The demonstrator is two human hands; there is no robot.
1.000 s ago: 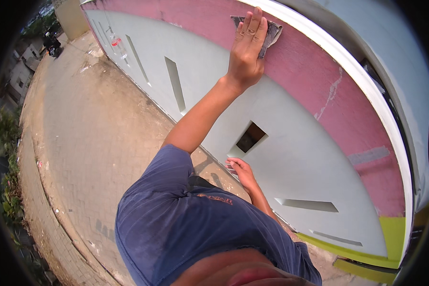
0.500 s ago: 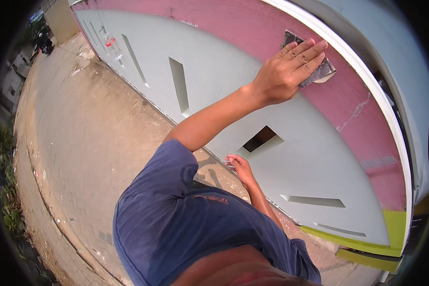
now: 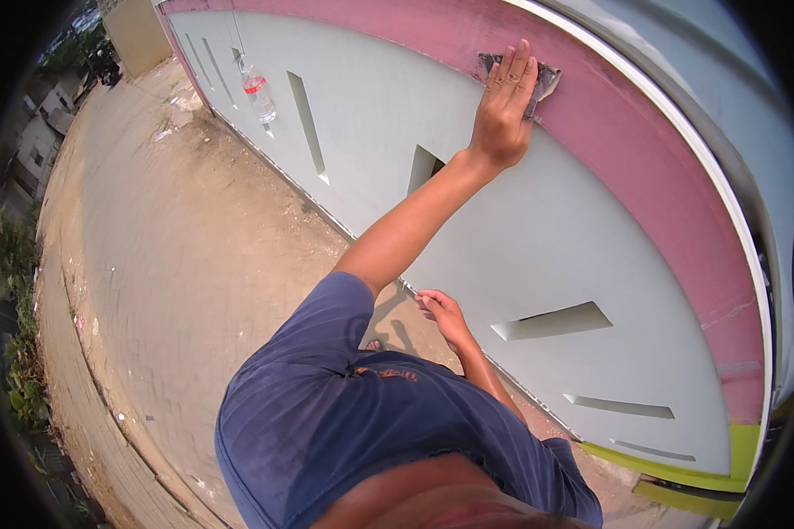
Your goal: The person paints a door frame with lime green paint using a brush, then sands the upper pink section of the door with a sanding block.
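Note:
Up on the pink band of the wall, my left hand lies with stretched fingers over a dark, worn sheet of sandpaper, pressing it flat to the surface. The sheet's ragged edges stick out on both sides of the fingers; its middle is hidden. My left arm reaches up across the pale lower wall. Lower down, my right hand hangs in front of my body near the foot of the wall. Its fingers are loosely bent and partly apart, with nothing visible in them.
A clear plastic bottle with a red label hangs by the wall at the far left. Slanted slots cut into the pale wall. A white ledge runs above the pink band. Paved, sandy ground stretches left, with plants beyond.
My left hand has slid leftward along the pink band with the sandpaper under it. The view has shifted along the wall, and the bottle shows nearer. My right hand stays low, its fingers slightly more bent.

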